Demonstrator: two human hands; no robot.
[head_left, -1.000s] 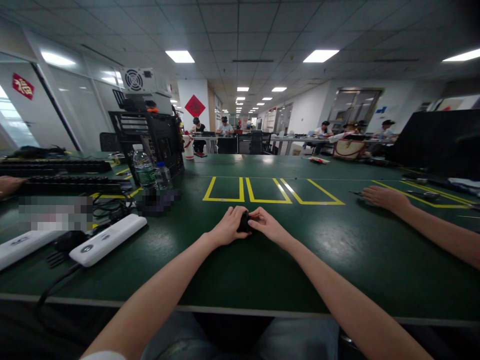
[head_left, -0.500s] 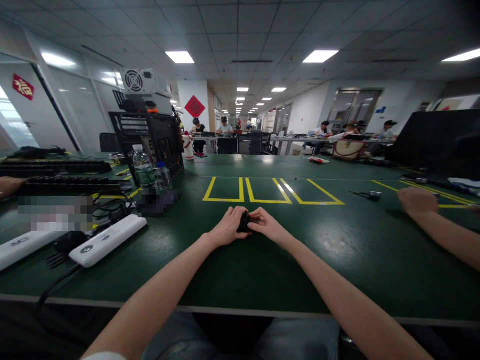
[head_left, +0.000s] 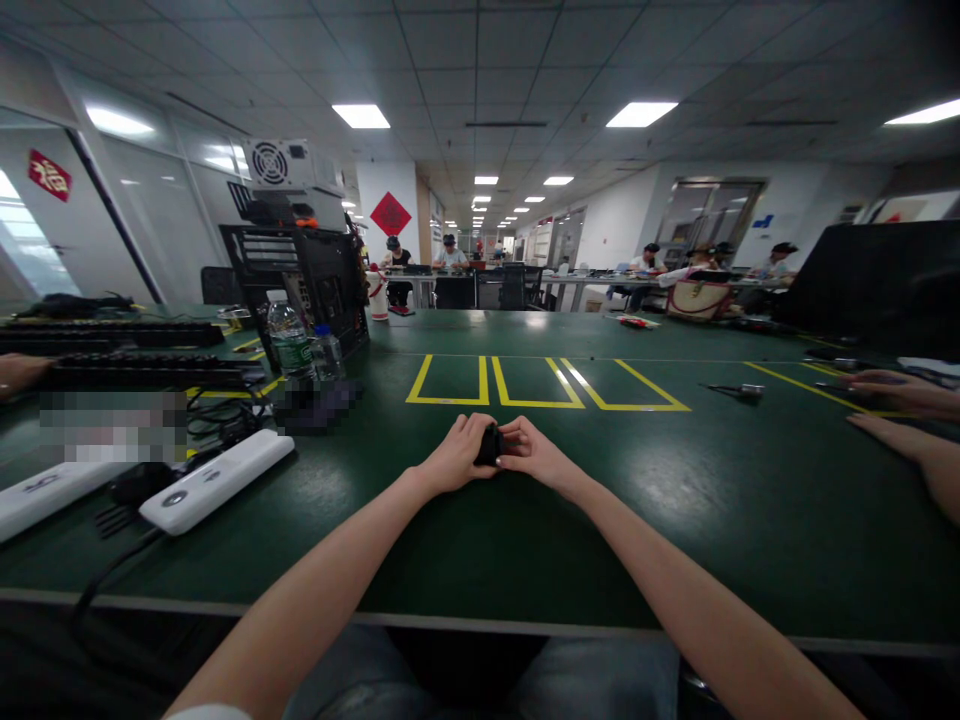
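Note:
Between my two hands, low over the green table point(head_left: 525, 560), is a small black object point(head_left: 489, 447). Its kind is too small and too covered by fingers to make out. My left hand point(head_left: 459, 452) wraps it from the left, thumb below and fingers over the top. From the other side, the fingertips and thumb of my right hand point(head_left: 531, 450) pinch its right edge. Yellow tape outlines point(head_left: 536, 404) lie on the table just beyond my hands.
To the left lie a white power strip point(head_left: 217, 482), black cables, water bottles point(head_left: 289, 335) and an open computer case point(head_left: 300, 265). At the right are a metal-ended cable point(head_left: 739, 391), a co-worker's hands point(head_left: 900, 420) and a large black panel point(head_left: 885, 275). Another person's hand point(head_left: 22, 373) shows at far left.
My hands stay in place around the black object, which shows slightly more between them. On the right, the co-worker's hand has moved rightward, and a second hand now shows.

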